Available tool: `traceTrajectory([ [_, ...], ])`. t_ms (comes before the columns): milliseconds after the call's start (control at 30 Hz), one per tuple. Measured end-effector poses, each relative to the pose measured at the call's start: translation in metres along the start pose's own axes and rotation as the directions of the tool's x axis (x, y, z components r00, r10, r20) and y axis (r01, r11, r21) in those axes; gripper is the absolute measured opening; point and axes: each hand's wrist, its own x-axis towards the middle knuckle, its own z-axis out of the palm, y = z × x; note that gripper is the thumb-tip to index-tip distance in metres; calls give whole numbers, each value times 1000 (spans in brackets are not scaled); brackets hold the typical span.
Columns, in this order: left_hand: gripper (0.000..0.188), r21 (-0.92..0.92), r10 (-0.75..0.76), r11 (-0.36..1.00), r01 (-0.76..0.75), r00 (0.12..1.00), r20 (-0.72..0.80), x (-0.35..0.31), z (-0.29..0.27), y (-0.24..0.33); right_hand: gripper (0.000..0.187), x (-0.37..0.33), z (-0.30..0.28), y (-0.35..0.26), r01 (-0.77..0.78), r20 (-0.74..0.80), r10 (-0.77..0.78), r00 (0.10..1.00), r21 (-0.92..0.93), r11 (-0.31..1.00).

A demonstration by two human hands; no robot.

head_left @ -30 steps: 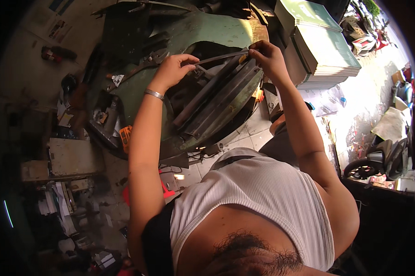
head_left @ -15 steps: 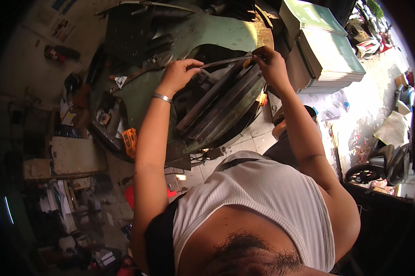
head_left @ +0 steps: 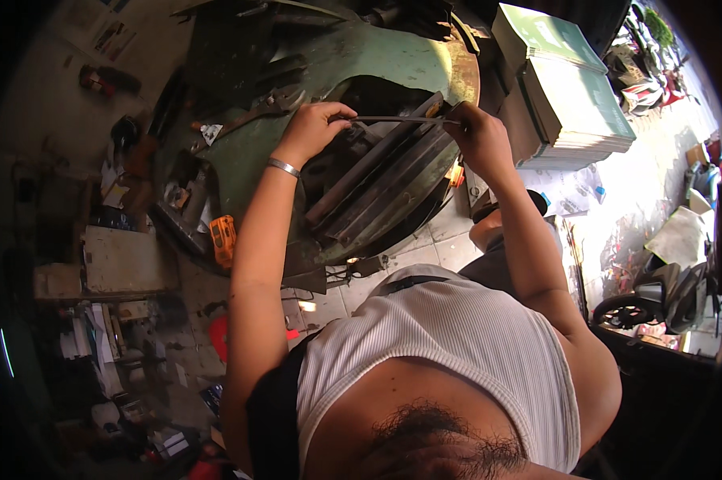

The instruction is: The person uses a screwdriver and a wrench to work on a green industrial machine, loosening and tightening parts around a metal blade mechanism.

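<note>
L hand (head_left: 309, 134): thumb & index fingers (head_left: 342, 111) pinched on one end of a thin grey strip (head_left: 401, 119). R hand (head_left: 486, 146) has the other end, fingers (head_left: 463, 114) closed on it, tips mostly in shadow. Strip is taut-looking, held up btwn the hands, in view crossing over the upper part of the dark channel bars (head_left: 377, 172) on the green table (head_left: 245, 164). Long axis runs L–R across the person's front, approx. level, ends pointing at each hand; bars run diag., lower L to upper R.

Vs. 1 s ago: strip sloped up to the R then, now abt. flat; R hand has come nearer the body, L pinch unchanged.

Further out: metal bracelet (head_left: 283, 167) on L wrist; orange-&-black tool (head_left: 223, 240) at table's near L edge; stack of green-&-white books (head_left: 581, 104) just R of table; scooter (head_left: 673, 292) far R.
</note>
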Motion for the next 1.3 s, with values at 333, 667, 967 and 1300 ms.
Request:
traceTrajectory([
  [333,19,62,-63,996,61,998,20,3,11,2,20,-3,10,8,17,-81,-28,996,-130,991],
  [667,21,-51,-45,998,41,997,-66,-3,21,4,27,-26,-1,-7,84,100,-92,991,75,994],
  [967,18,114,7,993,-11,1000,31,33,73,9,34,2,5,30,-279,611,-55,790,439,854],
  [1300,29,222,92,970,-102,994,57,40,81,4,35,60,20,40,-933,966,-241,-98,-5,360],
])
